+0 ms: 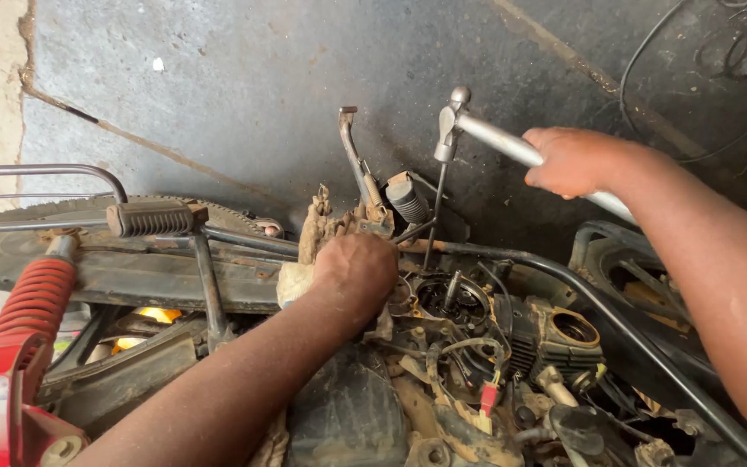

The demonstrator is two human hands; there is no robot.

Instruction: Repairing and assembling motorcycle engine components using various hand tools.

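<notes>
Red coil spring [38, 294] at near left, beside the motorcycle frame [131, 277]; greasy engine [477, 346] lies open at centre, with a round cylinder opening [575, 329] to its right; left hand [356, 272] closed into a fist over a dirty rag [300, 277], pressed against the engine's exposed side; right hand [574, 162] wrapped tight around the silver handle of a long wrench [494, 138], its shaft [434, 216] running straight down into the round recess of the engine; bent kick lever [356, 160] just left of the shaft; ribbed footpeg [150, 219] further left; grey concrete floor [261, 86] beyond, oil-stained.
</notes>
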